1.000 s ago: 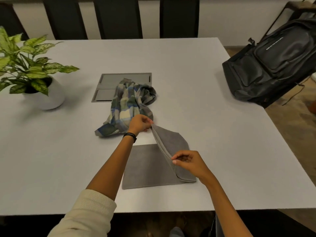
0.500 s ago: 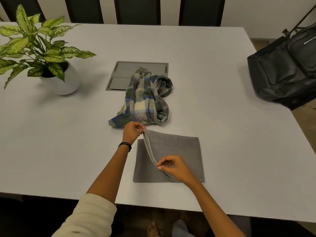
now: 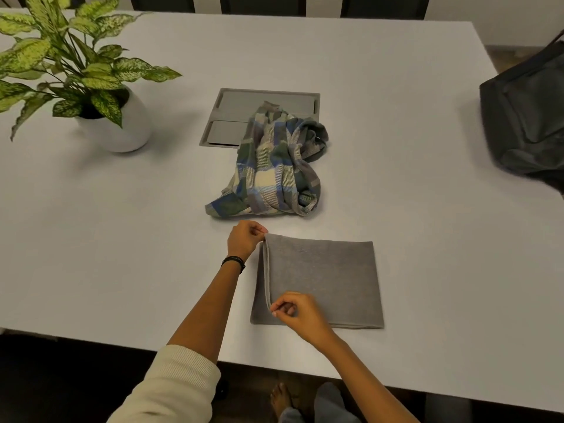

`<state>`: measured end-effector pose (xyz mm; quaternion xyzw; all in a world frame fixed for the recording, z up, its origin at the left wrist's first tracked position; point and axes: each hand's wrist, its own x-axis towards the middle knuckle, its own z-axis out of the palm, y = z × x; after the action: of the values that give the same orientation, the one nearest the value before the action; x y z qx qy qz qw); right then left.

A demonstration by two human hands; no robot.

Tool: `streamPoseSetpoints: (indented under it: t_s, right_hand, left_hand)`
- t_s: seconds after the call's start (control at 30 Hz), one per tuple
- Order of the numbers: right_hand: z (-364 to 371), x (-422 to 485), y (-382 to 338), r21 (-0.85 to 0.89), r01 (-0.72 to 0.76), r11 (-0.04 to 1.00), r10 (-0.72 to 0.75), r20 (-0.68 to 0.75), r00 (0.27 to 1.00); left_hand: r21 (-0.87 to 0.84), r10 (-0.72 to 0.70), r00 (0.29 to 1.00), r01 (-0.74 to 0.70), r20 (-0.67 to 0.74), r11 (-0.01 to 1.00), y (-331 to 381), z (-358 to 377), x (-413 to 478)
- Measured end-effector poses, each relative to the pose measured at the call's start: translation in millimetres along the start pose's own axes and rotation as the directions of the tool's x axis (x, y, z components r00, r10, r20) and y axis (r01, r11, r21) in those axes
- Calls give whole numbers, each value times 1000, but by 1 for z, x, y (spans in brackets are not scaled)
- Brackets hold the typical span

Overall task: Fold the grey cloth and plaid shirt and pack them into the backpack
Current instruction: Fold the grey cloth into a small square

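Grey cloth [image 3: 323,279] lies near table edge, centre-right, folded over w/ top layer's free edge along the left side, slightly lifted off the bottom layer; fold line on right, both layers roughly aligned. L hand [image 3: 244,239] pinches the far-left corner of top layer, thumb + fingertips closed narrow on the fabric; black band on that wrist, cream sleeve [image 3: 171,389] pushed up the forearm. R hand [image 3: 300,314] pinches the near-left corner of same layer, fingers curled tight on the edge, hand resting over the cloth's near part. Plaid shirt [image 3: 274,169] sits crumpled in a heap just beyond the cloth, not touching it, far end overlapping a recessed grey hatch panel [image 3: 238,117] set in the table [image 3: 412,178]. Black backpack [image 3: 528,117] at far right edge, partly out of frame, well apart from both garments. Potted plant in white pot [image 3: 119,129] far left. Dark chair backs [image 3: 262,3] along the far side.
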<state>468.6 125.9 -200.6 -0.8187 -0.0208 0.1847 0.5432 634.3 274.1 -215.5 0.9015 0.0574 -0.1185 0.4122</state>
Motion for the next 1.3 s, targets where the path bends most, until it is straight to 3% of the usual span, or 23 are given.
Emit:
streamPoseSetpoints:
  t_s: [0.37, 0.87, 1.17, 1.3]
  right_hand:
    - [20, 16, 17, -36, -46, 998, 49, 87, 995]
    - [44, 27, 33, -129, -115, 985, 126, 79, 989]
    - [41, 28, 34, -180, -129, 975, 164, 198, 966]
    - [33, 25, 30, -156, -110, 982, 147, 253, 956]
  left_hand:
    - [7, -54, 998, 54, -21, 999, -26, 15, 6]
    - [-24, -76, 994, 74, -77, 997, -37, 26, 2]
    - [-75, -94, 995, 91, -29, 993, -33, 28, -4]
    - [-12, -22, 994, 21, -111, 1000, -20, 31, -21]
